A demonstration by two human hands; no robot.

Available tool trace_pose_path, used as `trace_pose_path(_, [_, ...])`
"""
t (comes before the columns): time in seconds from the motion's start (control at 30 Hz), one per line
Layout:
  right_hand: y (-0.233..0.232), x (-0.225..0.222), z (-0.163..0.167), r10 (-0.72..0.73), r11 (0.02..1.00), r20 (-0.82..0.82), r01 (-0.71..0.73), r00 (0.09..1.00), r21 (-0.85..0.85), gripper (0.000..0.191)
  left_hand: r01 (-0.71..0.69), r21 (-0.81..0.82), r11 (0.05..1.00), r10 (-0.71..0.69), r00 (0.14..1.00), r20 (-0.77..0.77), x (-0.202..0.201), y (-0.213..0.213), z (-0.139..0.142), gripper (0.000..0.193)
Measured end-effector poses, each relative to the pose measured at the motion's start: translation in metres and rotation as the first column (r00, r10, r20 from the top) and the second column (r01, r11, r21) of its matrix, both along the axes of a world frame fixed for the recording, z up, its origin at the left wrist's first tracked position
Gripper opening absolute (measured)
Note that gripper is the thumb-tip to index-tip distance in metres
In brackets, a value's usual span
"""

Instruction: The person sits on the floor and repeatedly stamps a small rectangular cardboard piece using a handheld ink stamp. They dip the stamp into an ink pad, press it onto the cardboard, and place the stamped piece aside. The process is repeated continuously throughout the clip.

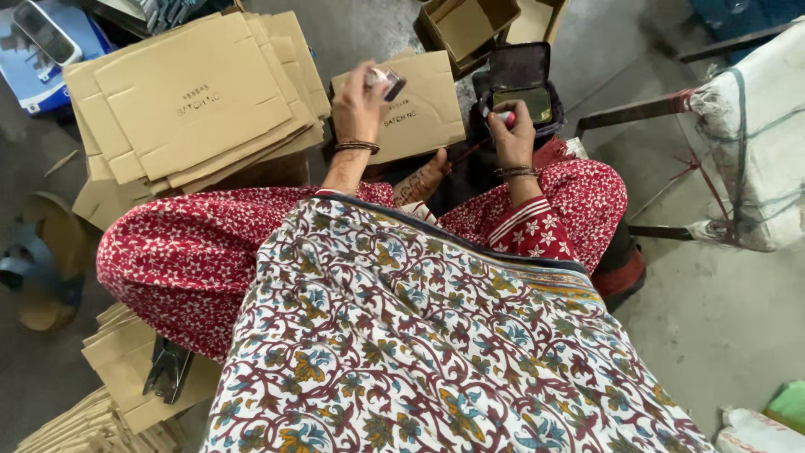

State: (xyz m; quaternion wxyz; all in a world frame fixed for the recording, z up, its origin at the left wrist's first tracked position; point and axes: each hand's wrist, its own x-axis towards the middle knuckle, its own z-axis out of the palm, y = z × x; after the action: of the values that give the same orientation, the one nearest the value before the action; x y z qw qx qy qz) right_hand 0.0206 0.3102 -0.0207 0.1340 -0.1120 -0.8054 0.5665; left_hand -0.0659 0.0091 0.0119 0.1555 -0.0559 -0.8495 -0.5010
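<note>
The left hand (356,105) is raised, its grip grasping a small dark rubber stamp (387,82) above a flat brown cardboard sheet (423,113). Right of it, the right hand (511,134) pinches a small pink-tipped object (506,118) beside an open dark ink-pad tin (521,84).

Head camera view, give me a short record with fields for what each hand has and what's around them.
left hand: raised, gripping a small dark stamp
right hand: holding a small pink-tipped item by the open ink pad case
in front: flat cardboard sheet
left side: stack of flat cartons
posture: seated on the floor
</note>
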Motion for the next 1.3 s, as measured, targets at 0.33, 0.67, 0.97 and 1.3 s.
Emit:
trace_pose_path(0.33, [-0.039,-0.047,0.003,0.127,0.909,-0.076,-0.147,0.989,-0.39,0.022,-0.119,0.273,0.955,0.052,0.969,0.243,0.068,-0.013,-0.017,0.029])
trace_pose_path(0.67, [-0.072,-0.059,-0.001,0.181,0.956,-0.082,-0.195,0.98,-0.217,0.022,-0.24,0.533,0.811,0.091,0.953,0.29,0.06,0.003,-0.04,0.026])
trace_pose_path(0.97, [-0.061,-0.063,-0.002,0.137,0.954,-0.123,-0.164,0.983,-0.249,0.025,-0.236,0.197,0.952,0.193,0.958,0.214,0.064,0.002,-0.045,0.031])
trace_pose_path(1.3, [-0.021,-0.063,0.012,-0.077,0.801,-0.083,0.012,0.994,-0.598,0.023,-0.102,0.075,0.992,0.095,0.991,0.098,0.079,0.01,0.001,0.038])
